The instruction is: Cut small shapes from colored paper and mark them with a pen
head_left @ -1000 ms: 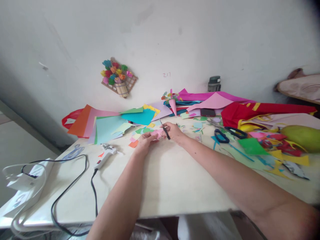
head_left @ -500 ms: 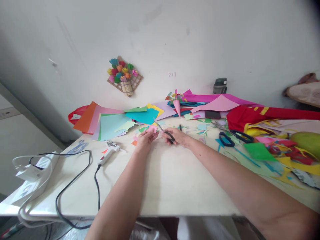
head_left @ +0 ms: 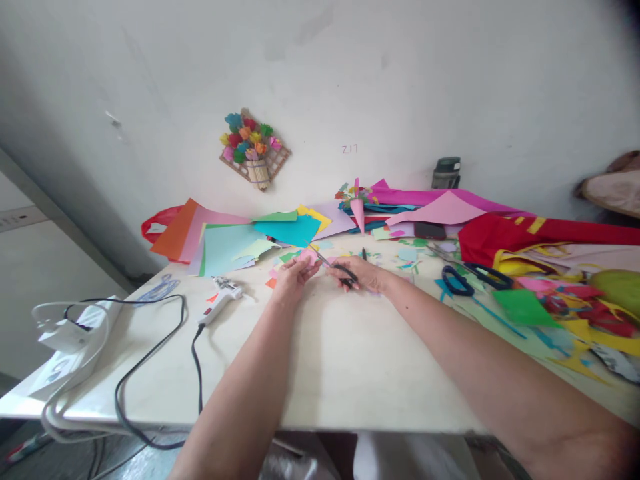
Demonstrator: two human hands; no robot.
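Note:
My left hand (head_left: 294, 277) pinches a small piece of pink paper (head_left: 308, 256) over the middle of the table. Black-handled scissors (head_left: 346, 272) are gripped in my right hand (head_left: 361, 272), their blades pointing up and left toward the pink paper. The blade tips lie close to the paper; whether they touch it is too small to tell. Small paper scraps (head_left: 410, 255) in several colours lie around and behind both hands. Left of my left arm rests a white glue gun (head_left: 220, 303) with a black cord.
Coloured paper sheets (head_left: 227, 243) lie at the back left. A pink paper cone (head_left: 357, 212) with small flowers stands behind my hands. Larger scissors (head_left: 457, 280), red cloth (head_left: 480, 237) and scraps cover the right side. A power strip (head_left: 75, 347) and cords occupy the left edge.
The whole view has shifted slightly, so things appear a little farther right. Both hands keep their hold on the pink paper and the scissors, with only slight movement.

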